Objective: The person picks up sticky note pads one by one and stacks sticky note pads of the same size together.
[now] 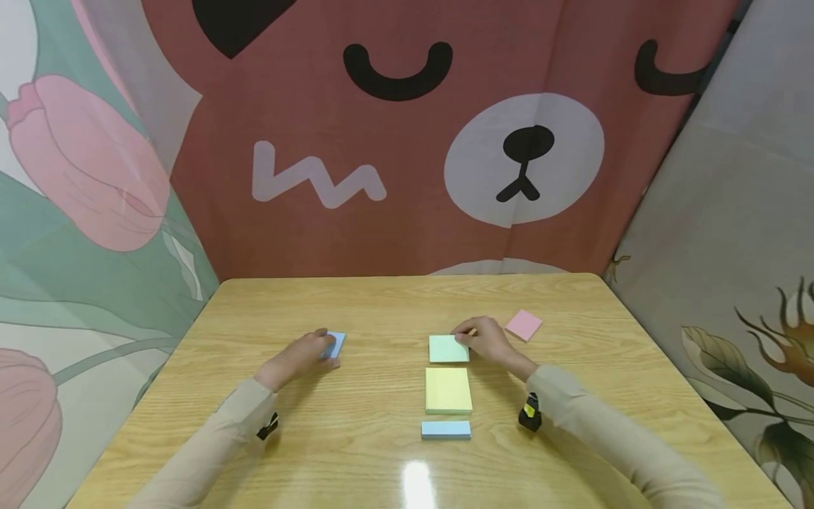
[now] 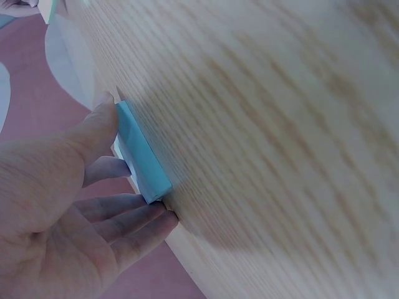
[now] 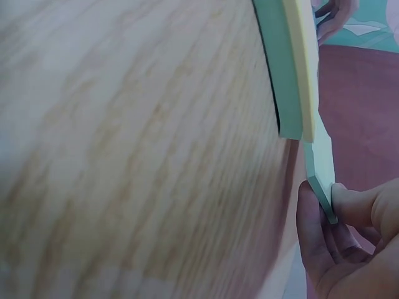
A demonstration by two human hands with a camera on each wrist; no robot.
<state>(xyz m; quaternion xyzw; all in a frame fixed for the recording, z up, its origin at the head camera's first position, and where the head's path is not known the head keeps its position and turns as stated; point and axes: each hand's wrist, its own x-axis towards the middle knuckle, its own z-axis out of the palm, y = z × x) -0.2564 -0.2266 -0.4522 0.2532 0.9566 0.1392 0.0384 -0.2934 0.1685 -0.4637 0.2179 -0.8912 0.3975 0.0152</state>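
On the left part of the table, my left hand (image 1: 308, 352) holds a small blue sticky note pad (image 1: 335, 344). In the left wrist view, the thumb lies at one end of that blue pad (image 2: 142, 152) and fingers at the other. My right hand (image 1: 488, 341) pinches the right edge of a pale green sticky note pad (image 1: 446, 348) between thumb and fingers. The right wrist view shows this green pad (image 3: 321, 165) tilted at the fingertips. Just nearer than it lies a thicker yellow sticky note pad (image 1: 448, 389).
A narrow light blue pad (image 1: 446, 429) lies in front of the yellow one. Behind the right hand is a pink sticky note pad (image 1: 524, 325), turned at an angle. The wooden table (image 1: 375, 403) meets a printed bear curtain (image 1: 305, 240) at its far edge.
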